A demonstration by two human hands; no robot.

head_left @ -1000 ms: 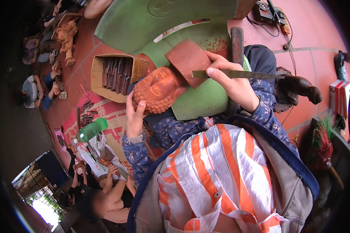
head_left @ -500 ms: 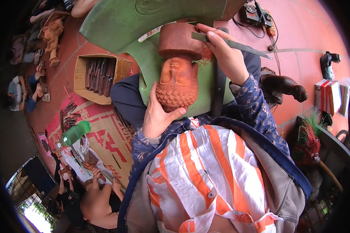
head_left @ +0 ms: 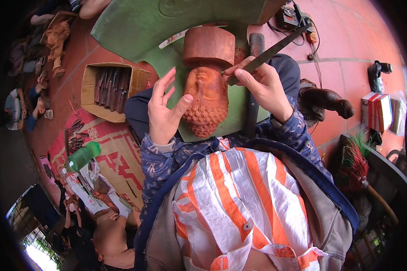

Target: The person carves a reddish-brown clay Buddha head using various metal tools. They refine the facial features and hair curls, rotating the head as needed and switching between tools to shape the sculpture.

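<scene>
A carved reddish wooden head [head_left: 205,97] with curled hair lies crown toward me on a green plastic surface [head_left: 172,74]. Its round, uncarved base block [head_left: 209,47] points away. To its left, my left hand [head_left: 165,110] is open, fingers spread, with the thumb tip over the edge of the curls; whether it touches is unclear. My right hand [head_left: 260,83] grips a long dark flat file [head_left: 276,49], slanting up to the right. The file's lower end is beside the head's right side, close to the ear.
A long dark bar [head_left: 254,95] lies right of the head. A cardboard box [head_left: 91,92] of carving tools stands left, near a green bottle [head_left: 83,156]. Right are a dark carved figure [head_left: 323,104] and a corded black device [head_left: 289,18]. Other people work at the left.
My left hand has let go of the head's crown and moved left, opening. My right hand has come nearer, swinging the file from pointing right-down to up-right, by the ear.
</scene>
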